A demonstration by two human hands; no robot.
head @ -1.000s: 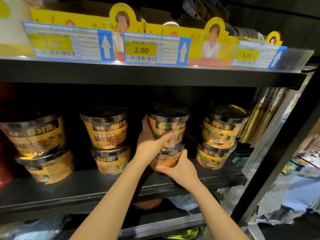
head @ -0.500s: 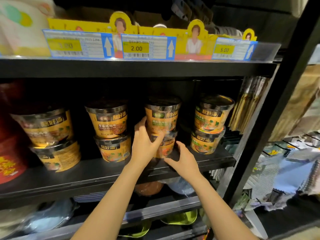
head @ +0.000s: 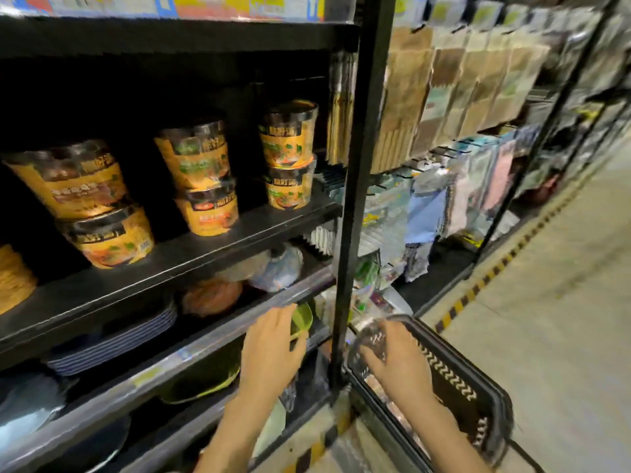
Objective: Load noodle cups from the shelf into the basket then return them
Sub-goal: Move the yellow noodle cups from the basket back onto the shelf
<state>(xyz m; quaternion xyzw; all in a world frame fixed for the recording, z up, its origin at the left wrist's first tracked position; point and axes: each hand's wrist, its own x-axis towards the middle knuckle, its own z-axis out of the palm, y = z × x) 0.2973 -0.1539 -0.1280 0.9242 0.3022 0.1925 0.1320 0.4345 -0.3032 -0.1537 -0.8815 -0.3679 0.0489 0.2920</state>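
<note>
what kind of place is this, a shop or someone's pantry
Most likely a shop aisle: stacked noodle cups on a black shelf, price labels on the shelf edge above, hanging packets alongside, and a black shopping basket on the floor.

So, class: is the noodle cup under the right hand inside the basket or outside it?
Inside. The right hand grips a clear-wrapped noodle cup within the black basket rim; how deep is blurred.

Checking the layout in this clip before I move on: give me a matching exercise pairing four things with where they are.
1 basket
2 green bowl
3 right hand
4 noodle cups

A stacked in twos on the black shelf
B black, right of the shelf post
C reaching into the basket
D just beyond the left hand

Pairs: 1-B, 2-D, 3-C, 4-A
</note>
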